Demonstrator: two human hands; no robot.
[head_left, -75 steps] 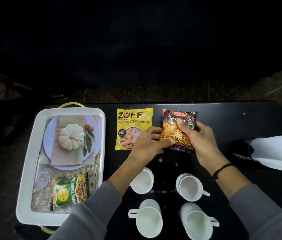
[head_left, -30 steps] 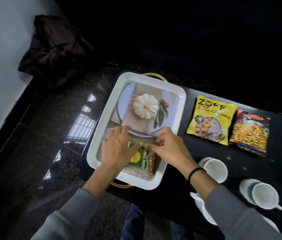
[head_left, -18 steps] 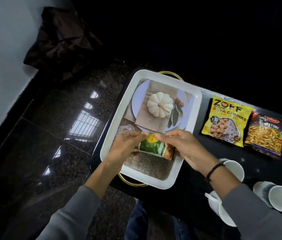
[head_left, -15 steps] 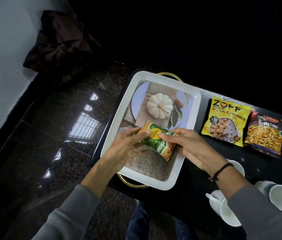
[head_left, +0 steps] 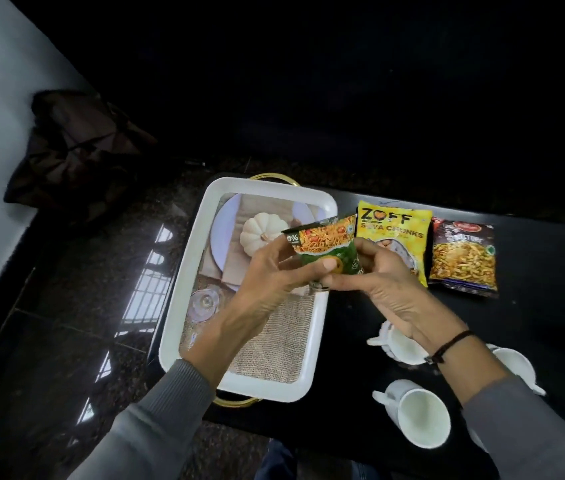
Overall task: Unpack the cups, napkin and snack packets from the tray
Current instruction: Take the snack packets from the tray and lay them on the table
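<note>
Held in the air over the right rim of the tray [head_left: 184, 306], about halfway along it: green snack packet [head_left: 326, 247], clear of the tray floor, tilted, noodle-mix picture uppermost. Gripped from both sides. On its left edge, left hand [head_left: 270, 278], closed round it, thumb across the green front, fingers curled behind. On its right edge and lower corner, right hand [head_left: 381, 289], fingers curled in a pinch; black wristband [head_left: 449, 344] on that wrist. Grey sleeves on both arms.

Tray white, rectangular, on the left end of a black table [head_left: 544, 317]; gold handle [head_left: 275, 177] at its far end, another at the near end.

Inside the tray, far half: white pumpkin [head_left: 260, 230] on beige cloth [head_left: 229, 271] over a pale plate [head_left: 225, 226]. Near half: burlap mat [head_left: 274, 351], clear glass [head_left: 204, 303] by the left wall. Cannot tell whether real items or a print on the tray floor.

Right of the tray's far corner, flat on the table: yellow soya chunks packet [head_left: 395, 226], partly hidden by the right hand. Just beyond it, further from the tray: dark mixture packet [head_left: 462, 261].

Right of the tray's near half, three white cups: first cup [head_left: 419, 424] nearest the viewer, second cup [head_left: 391, 344] partly under the right forearm, third cup [head_left: 516, 368] furthest from the tray, partly behind the sleeve.

Left of the tray: dark polished floor, crumpled dark bag [head_left: 73, 157] against a pale wall.
</note>
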